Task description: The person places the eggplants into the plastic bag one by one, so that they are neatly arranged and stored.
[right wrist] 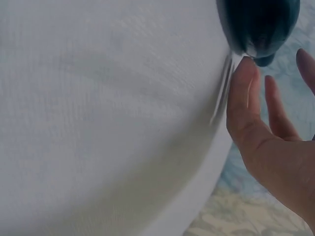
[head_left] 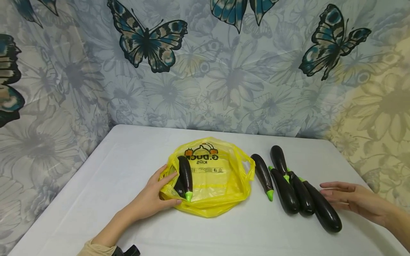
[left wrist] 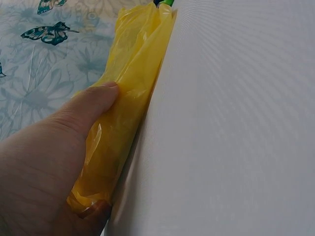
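A yellow plastic bag (head_left: 221, 181) lies mid-table, its mouth to the left. One eggplant (head_left: 185, 176) lies at the mouth with its green stem towards the front, and another dark one is partly hidden beneath it. The left hand (head_left: 150, 199) holds the bag's left edge; the left wrist view shows the thumb of this hand (left wrist: 54, 142) on the yellow plastic (left wrist: 130, 88). On the right lie several eggplants (head_left: 286, 192). Beside the rightmost eggplant (head_left: 323, 208), the right hand (head_left: 362, 201) has its fingers extended, with nothing gripped. In the right wrist view its fingertips are close to a dark rounded end (right wrist: 258, 24).
The white table (head_left: 128, 153) stands against a wall covering (head_left: 230, 81) with butterflies and flowers. A small black object (head_left: 131, 250) shows near the left sleeve (head_left: 96, 249) at the bottom edge.
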The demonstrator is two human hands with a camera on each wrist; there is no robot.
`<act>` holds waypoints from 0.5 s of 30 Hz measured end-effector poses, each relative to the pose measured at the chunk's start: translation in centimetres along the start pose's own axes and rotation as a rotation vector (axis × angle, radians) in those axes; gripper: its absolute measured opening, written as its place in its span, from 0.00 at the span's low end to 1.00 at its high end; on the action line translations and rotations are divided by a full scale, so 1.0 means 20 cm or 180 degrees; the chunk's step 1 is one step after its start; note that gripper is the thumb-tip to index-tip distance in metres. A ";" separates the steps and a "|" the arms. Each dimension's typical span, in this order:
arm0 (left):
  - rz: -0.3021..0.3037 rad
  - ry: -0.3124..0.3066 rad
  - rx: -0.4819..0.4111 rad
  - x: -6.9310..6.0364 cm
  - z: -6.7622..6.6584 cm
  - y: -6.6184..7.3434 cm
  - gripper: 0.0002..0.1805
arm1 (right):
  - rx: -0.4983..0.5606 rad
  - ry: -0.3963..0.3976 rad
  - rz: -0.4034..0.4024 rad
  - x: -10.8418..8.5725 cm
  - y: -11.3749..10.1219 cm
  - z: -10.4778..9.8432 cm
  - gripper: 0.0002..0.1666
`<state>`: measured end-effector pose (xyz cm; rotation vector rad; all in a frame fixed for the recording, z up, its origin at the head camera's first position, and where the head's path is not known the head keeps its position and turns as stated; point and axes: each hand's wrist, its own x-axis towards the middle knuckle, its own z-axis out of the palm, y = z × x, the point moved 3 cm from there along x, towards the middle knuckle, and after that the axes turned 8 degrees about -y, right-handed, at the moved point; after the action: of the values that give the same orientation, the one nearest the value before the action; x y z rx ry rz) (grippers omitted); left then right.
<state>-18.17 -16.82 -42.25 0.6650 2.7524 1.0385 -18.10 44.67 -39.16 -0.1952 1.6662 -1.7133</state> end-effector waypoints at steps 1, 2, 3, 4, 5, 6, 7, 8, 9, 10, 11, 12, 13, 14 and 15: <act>0.0003 -0.0008 -0.0002 0.00 0.00 0.00 0.51 | 0.0008 -0.0001 0.0017 0.00 0.01 0.00 0.22; 0.0007 -0.0013 0.0002 0.00 0.00 0.00 0.51 | 0.0017 -0.0031 0.0015 0.00 0.01 0.01 0.22; 0.0007 -0.0015 0.0004 0.00 0.00 0.00 0.51 | 0.0030 -0.0066 0.0005 0.00 0.01 0.01 0.23; 0.0006 -0.0017 0.0004 0.00 0.00 0.01 0.51 | 0.0042 -0.0118 -0.0018 0.01 0.02 0.02 0.24; 0.0003 -0.0016 -0.0001 0.00 0.00 0.01 0.51 | 0.0043 -0.0179 -0.0048 0.01 0.02 0.02 0.25; 0.0000 -0.0014 -0.0004 0.00 0.00 0.01 0.51 | 0.0054 -0.0233 -0.0071 0.01 0.02 0.03 0.26; -0.0001 -0.0012 -0.0006 0.00 0.00 0.01 0.51 | 0.0055 -0.0284 -0.0096 0.02 0.02 0.03 0.26; -0.0005 -0.0008 -0.0006 0.00 0.00 0.01 0.51 | 0.0046 -0.0313 -0.0113 0.02 0.03 0.03 0.27; -0.0008 -0.0007 -0.0007 0.00 0.00 0.01 0.51 | 0.0023 -0.0328 -0.0138 0.02 0.03 0.03 0.27; -0.0011 -0.0007 -0.0007 0.00 0.00 0.00 0.51 | -0.0005 -0.0318 -0.0133 0.03 0.03 0.04 0.27; -0.0010 -0.0005 -0.0002 0.00 0.00 0.00 0.51 | -0.0045 -0.0288 -0.0123 0.03 0.03 0.04 0.27; -0.0009 -0.0005 0.0006 0.00 0.00 0.00 0.51 | -0.0077 -0.0251 -0.0104 0.03 0.03 0.04 0.27; -0.0010 -0.0003 0.0013 0.00 0.00 0.00 0.51 | -0.0118 -0.0212 -0.0088 0.03 0.03 0.03 0.27; -0.0009 -0.0001 0.0016 0.00 0.00 0.00 0.51 | -0.0150 -0.0174 -0.0068 0.03 0.04 0.03 0.27; -0.0005 0.0001 0.0019 0.00 0.00 0.00 0.51 | -0.0182 -0.0153 -0.0077 0.03 0.04 0.03 0.27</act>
<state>-18.13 -16.85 -42.18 0.6635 2.7567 1.0307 -17.95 43.88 -40.00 -0.2824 1.6850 -1.6668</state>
